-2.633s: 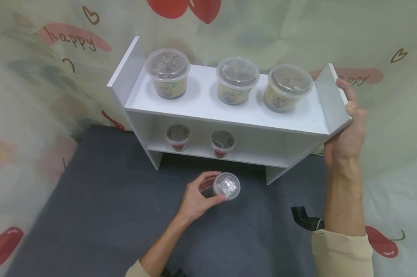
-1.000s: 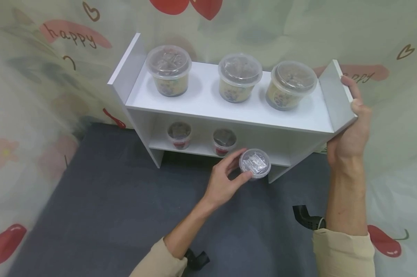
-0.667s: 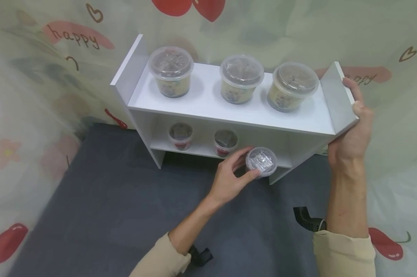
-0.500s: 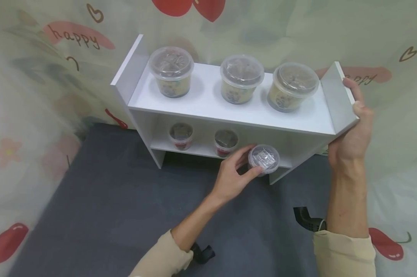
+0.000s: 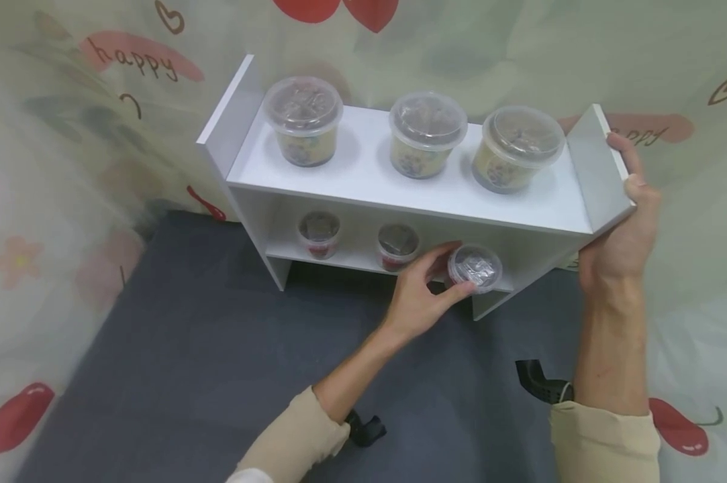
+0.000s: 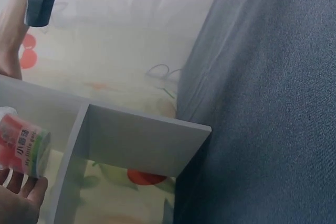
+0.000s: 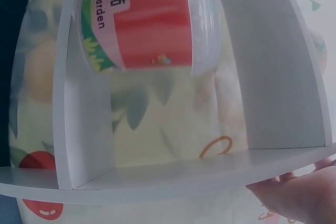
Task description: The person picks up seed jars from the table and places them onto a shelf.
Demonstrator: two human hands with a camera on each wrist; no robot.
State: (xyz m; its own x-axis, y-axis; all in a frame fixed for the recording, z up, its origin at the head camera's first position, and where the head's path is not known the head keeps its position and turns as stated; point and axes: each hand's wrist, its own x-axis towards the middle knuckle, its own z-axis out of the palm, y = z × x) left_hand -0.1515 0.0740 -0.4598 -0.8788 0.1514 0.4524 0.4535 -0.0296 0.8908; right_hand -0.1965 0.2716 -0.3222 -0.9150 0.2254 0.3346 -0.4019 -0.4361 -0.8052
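Note:
My left hand (image 5: 422, 295) holds a small clear-lidded plastic cup (image 5: 475, 268) between thumb and fingers, at the front of the lower shelf's right end. Its red label with a green band shows in the left wrist view on the cup (image 6: 22, 145), and the right wrist view has the cup (image 7: 152, 24) overlapping the lower compartment. My right hand (image 5: 623, 235) grips the right side panel (image 5: 601, 168) of the white shelf unit (image 5: 363, 180). Two similar cups stand on the lower shelf, one at left (image 5: 319, 235) and a middle one (image 5: 397, 247).
Three larger lidded tubs stand on the upper shelf: a left tub (image 5: 305, 124), a middle tub (image 5: 426, 134) and a right tub (image 5: 514, 149). A printed curtain (image 5: 460, 47) hangs behind the unit. Dark grey cloth (image 5: 188, 376) lies in front and beneath.
My left hand has carried the cup to the right and up, from in front of the unit to the lower shelf's right end. My right hand keeps its grip on the panel.

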